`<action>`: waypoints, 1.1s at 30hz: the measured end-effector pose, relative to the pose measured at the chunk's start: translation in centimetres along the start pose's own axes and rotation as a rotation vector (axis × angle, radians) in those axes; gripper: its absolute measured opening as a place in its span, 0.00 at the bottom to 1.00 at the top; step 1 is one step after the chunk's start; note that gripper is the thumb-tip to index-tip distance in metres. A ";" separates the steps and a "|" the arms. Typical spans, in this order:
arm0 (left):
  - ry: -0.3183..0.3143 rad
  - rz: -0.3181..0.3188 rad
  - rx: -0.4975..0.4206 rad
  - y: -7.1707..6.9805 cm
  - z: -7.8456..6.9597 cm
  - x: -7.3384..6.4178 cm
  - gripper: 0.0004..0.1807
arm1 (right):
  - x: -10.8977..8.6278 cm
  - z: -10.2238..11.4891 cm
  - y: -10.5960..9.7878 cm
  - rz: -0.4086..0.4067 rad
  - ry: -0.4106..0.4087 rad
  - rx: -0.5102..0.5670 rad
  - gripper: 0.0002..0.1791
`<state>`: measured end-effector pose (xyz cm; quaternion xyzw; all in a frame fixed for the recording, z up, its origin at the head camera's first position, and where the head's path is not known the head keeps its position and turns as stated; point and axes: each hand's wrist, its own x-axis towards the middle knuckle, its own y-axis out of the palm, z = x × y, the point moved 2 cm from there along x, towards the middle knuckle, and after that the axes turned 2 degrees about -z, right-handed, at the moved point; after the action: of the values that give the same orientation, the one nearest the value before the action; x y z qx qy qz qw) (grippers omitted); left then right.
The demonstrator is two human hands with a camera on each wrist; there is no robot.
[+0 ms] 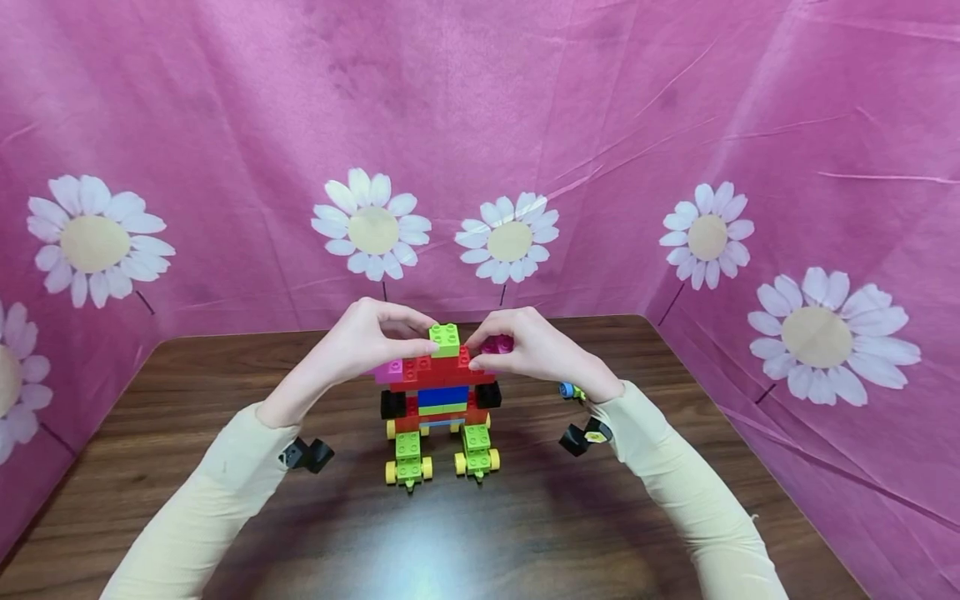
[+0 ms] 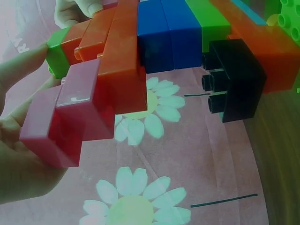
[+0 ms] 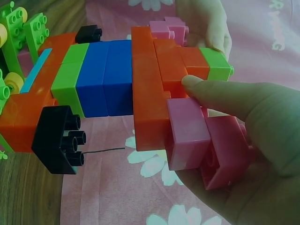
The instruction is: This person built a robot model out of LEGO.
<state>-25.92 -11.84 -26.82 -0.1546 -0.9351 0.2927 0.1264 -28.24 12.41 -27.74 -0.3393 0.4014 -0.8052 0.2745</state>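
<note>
A brick figure stands on the table, topped by a lime green brick (image 1: 444,340) above red bricks (image 1: 444,367). My left hand (image 1: 367,337) pinches the lime green brick from the left. Opposite it, my right hand (image 1: 536,343) grips the upper red part, its thumb (image 3: 206,89) pressing a red brick; its other fingers are partly hidden behind the pink bricks (image 3: 190,131). Another pair of pink bricks (image 2: 77,98) juts out beside my left palm. Below come blue bricks (image 1: 442,396), black side bricks (image 1: 392,405) and lime green wheeled bases (image 1: 408,446) with yellow wheels.
A small piece with a blue wheel (image 1: 566,389) lies on the wooden table (image 1: 225,533), partly behind my right wrist. Pink cloth (image 1: 480,100) printed with daisies rises around the table's back and sides. Black cameras (image 1: 307,456) hang at both wrists.
</note>
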 end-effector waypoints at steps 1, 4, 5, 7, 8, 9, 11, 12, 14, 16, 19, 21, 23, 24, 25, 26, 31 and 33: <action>-0.004 -0.002 -0.003 0.0 0.1 0.0 0.20 | 0.0 0.0 0.0 0.002 0.001 -0.002 0.10; -0.009 -0.013 -0.010 0.1 0.3 -0.2 0.20 | 0.0 0.1 0.0 0.007 0.006 -0.007 0.10; -0.006 -0.016 -0.004 0.1 0.3 -0.2 0.21 | 0.0 0.1 0.0 0.007 0.007 -0.007 0.10; 0.005 -0.023 0.010 0.2 0.3 -0.3 0.21 | 0.0 0.1 0.0 0.010 0.008 -0.010 0.10; 0.016 -0.027 0.018 0.2 0.3 -0.3 0.21 | 0.0 0.1 0.0 0.014 0.009 -0.014 0.10; 0.029 -0.030 0.025 0.2 0.3 -0.3 0.20 | 0.0 0.1 0.0 0.017 0.008 -0.019 0.10; 0.060 -0.034 0.039 0.2 0.3 -0.4 0.20 | -0.1 0.1 0.0 0.026 0.004 -0.028 0.11; 0.075 -0.038 0.043 0.3 0.3 -0.4 0.19 | -0.1 0.1 -0.1 0.029 0.003 -0.034 0.11; 0.103 -0.043 0.046 0.3 0.4 -0.5 0.19 | -0.1 0.2 -0.1 0.033 -0.001 -0.046 0.11; 0.122 -0.053 0.044 0.3 0.4 -0.6 0.18 | -0.1 0.2 -0.1 0.035 -0.005 -0.050 0.11; 0.126 -0.071 0.038 0.2 0.5 -0.7 0.18 | -0.1 0.3 -0.1 0.032 -0.010 -0.056 0.11; 0.118 -0.079 0.029 0.2 0.7 -0.7 0.18 | -0.1 0.3 -0.1 0.030 -0.013 -0.057 0.11; 0.108 -0.081 0.024 0.3 0.8 -0.7 0.19 | -0.2 0.3 -0.1 0.027 -0.017 -0.060 0.11; 0.105 -0.080 0.019 0.3 0.8 -0.7 0.19 | -0.2 0.2 -0.1 0.025 -0.018 -0.061 0.11; 0.103 -0.080 0.017 0.3 0.9 -0.7 0.19 | -0.2 0.2 -0.1 0.023 -0.020 -0.060 0.11; 0.101 -0.080 0.016 0.4 0.9 -0.7 0.19 | -0.2 0.2 -0.1 0.021 -0.022 -0.059 0.11; 0.092 -0.078 0.012 0.4 0.9 -0.7 0.18 | -0.3 0.2 -0.4 -0.019 -0.042 -0.054 0.11; 0.088 -0.077 0.013 0.5 0.9 -0.8 0.18 | -0.4 0.2 -0.8 -0.052 -0.037 -0.050 0.11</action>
<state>-25.42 -12.23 -27.93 -0.1304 -0.9320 0.2865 0.1796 -28.01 13.03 -27.15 -0.3711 0.4073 -0.7956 0.2521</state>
